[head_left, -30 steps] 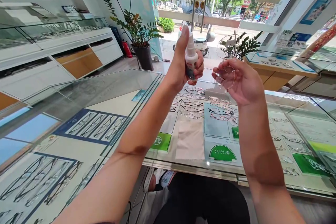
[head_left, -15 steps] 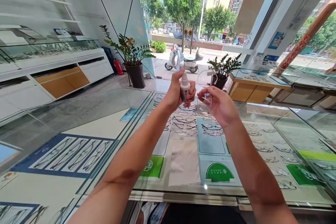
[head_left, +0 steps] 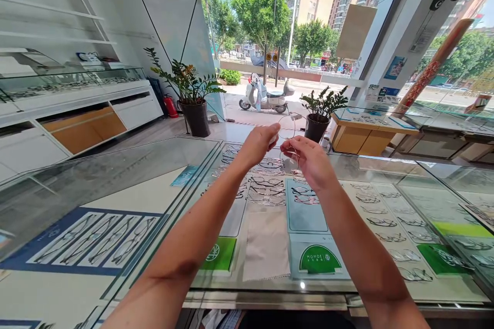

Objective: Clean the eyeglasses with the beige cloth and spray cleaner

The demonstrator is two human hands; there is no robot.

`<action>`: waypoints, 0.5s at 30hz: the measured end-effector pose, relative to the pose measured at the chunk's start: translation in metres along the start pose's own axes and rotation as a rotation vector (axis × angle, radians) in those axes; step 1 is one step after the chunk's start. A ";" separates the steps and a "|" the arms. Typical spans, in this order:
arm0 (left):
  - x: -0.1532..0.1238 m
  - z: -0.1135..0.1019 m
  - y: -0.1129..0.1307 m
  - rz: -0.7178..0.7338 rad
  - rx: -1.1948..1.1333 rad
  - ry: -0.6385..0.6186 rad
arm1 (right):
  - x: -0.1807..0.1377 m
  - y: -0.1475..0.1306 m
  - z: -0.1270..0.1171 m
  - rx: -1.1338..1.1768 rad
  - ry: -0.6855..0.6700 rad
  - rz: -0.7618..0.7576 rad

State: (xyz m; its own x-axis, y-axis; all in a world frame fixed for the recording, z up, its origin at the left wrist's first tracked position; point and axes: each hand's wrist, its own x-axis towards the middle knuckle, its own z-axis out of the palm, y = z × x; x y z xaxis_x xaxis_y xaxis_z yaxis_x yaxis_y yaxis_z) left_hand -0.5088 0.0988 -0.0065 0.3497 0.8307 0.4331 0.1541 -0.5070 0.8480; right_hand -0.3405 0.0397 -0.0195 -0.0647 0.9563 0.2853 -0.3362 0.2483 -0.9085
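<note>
Both my arms reach out over the glass counter (head_left: 162, 175). My left hand (head_left: 259, 145) is closed around a small white spray bottle (head_left: 274, 139), of which only a white bit shows at the fingertips. My right hand (head_left: 310, 160) pinches a pair of thin wire-rimmed glasses (head_left: 287, 133) by one clear lens, and the frame rises between the two hands. The hands are a few centimetres apart, almost touching at the fingertips.
Under the glass lie rows of glasses (head_left: 266, 185) and green signs (head_left: 319, 261). A grey cloth (head_left: 266, 244) lies on the counter below my hands. Potted plants (head_left: 193, 92) and a second counter (head_left: 370, 128) stand behind; a scooter (head_left: 264, 97) is parked outside.
My hands have moved further out and lower over the counter and closer together. The bottle, upright and plainly visible before, is now mostly hidden in my left hand. The view has tilted up.
</note>
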 end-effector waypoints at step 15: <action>-0.015 -0.007 0.012 0.008 0.106 -0.285 | 0.004 -0.005 -0.005 0.332 0.140 0.034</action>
State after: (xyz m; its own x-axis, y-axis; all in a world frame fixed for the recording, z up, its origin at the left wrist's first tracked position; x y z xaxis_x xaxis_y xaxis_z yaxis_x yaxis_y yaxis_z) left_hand -0.5184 0.0816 -0.0013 0.5943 0.7362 0.3237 0.2405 -0.5468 0.8020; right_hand -0.3340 0.0434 -0.0153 0.0406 0.9808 0.1906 -0.6244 0.1738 -0.7615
